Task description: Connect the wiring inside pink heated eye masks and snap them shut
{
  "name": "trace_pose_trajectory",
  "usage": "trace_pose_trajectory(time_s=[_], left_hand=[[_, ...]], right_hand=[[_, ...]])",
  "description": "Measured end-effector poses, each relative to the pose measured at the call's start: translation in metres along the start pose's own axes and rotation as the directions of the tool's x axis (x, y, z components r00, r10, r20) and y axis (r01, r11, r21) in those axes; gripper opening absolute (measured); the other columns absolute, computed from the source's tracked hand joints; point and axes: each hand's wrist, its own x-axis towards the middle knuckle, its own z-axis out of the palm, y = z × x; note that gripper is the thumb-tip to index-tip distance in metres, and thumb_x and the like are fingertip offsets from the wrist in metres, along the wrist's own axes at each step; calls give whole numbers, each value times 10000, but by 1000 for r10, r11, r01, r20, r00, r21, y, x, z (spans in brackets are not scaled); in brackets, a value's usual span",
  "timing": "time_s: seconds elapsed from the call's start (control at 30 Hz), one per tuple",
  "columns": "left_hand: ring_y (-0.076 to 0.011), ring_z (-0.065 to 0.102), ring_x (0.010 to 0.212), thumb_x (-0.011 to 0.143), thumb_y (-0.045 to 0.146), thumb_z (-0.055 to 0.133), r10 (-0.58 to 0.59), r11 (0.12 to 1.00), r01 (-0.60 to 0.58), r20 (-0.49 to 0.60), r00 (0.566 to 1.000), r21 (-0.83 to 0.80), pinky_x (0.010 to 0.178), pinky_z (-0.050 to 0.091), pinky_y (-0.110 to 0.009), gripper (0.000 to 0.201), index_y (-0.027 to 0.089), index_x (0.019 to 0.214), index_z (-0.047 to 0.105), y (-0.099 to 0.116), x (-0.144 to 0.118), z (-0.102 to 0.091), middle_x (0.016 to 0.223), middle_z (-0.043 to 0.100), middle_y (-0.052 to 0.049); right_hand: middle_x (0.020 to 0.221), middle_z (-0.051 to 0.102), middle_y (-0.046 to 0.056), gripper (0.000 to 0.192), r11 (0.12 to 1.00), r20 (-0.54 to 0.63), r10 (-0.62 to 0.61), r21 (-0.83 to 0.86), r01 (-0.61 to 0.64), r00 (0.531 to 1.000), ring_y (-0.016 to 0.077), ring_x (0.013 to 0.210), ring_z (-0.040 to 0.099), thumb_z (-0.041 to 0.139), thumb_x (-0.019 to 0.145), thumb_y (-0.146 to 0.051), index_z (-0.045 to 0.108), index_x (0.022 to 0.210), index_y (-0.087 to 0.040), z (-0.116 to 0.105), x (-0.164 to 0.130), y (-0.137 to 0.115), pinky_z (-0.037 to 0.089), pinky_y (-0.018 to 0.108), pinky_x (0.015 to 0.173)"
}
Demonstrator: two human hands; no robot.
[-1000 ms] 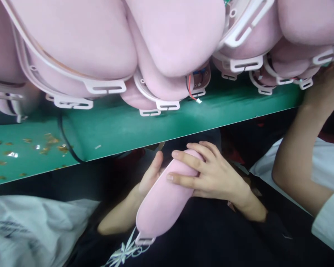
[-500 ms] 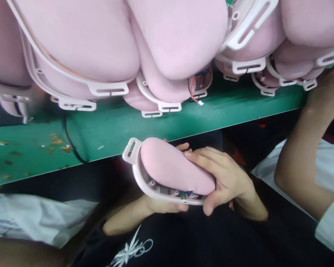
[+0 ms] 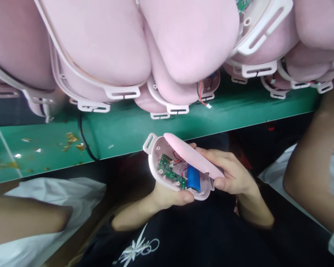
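Left hand (image 3: 167, 194) cupped — right hand (image 3: 231, 176) pinching

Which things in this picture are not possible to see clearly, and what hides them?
Head view only:
- Left hand: palm and fingers hidden behind the pink half-shell.
- Circuit board: markings too small to read.
- Blue battery: upper end covered by the pink cushioned cover, which the right hand holds.
- Pile of pink shells: cut off by the top edge.
- Neighbouring person's forearm: hand cut off by the right edge.

Pretty even, soft light from above, no harsh glare. Gets murky under the green table (image 3: 133, 129) edge, dark clothes swallow detail. Pink pads (image 3: 100, 40) up top look stretched and soft.
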Motion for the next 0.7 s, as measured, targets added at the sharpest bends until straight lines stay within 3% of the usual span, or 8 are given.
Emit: trace_pose_trajectory(time_s=[0.17,0.27,0.37,0.5,0.6,0.7], left_hand=[[-415,717,1331,762,622,967,-8,999,9,-27,1000,37,1182,590,-618,926,300,1537,576,-3,-2,-4,1380,741,-143],[-400,746,1242,679,676,997,3,995,3,-65,998,99,1123,622,-580,1026,298,1531,570,-7,-3,-8,1370,734,-135],[-378,742,1200,672,701,990,12,986,4,-95,995,165,1071,634,-557,997,283,1484,590,-11,-3,-9,1334,724,-133],[-337,701,1216,711,611,989,111,942,-61,-135,985,329,1120,584,-545,846,270,1394,623,-7,1,-14,1313,684,-111],[-342,696,1205,739,557,945,75,925,-77,18,997,372,1127,580,-566,826,263,1427,596,5,1,-19,1300,675,-122],[-352,750,1119,785,680,845,-43,977,-20,284,958,213,1036,641,-533,894,280,1530,557,15,-3,-18,1253,711,-129]], right_hand=[[1394,767,121,806,998,22,4,-57,-3,1000,246,1178,782,504,1056,-782,466,1694,-292,0,-1,-3,652,378,1012],[1426,755,132,798,991,25,-26,-134,29,999,243,1187,779,505,1073,-752,428,1713,-282,1,-1,-3,647,389,1023],[1468,732,149,788,979,51,-57,-191,66,997,239,1207,769,442,1106,-727,372,1737,-259,4,-1,-1,637,398,1030],[1293,796,132,893,923,93,0,-382,36,996,279,1143,760,375,1015,-875,572,1620,-249,5,-4,-4,625,456,983],[1138,815,111,863,891,4,3,-454,-1,1000,273,1000,753,448,959,-909,706,1486,-276,0,-2,-12,614,461,912],[1341,790,121,799,984,-107,-33,-179,13,994,284,1247,734,611,998,-788,575,1612,-279,1,8,-23,591,472,1087]])
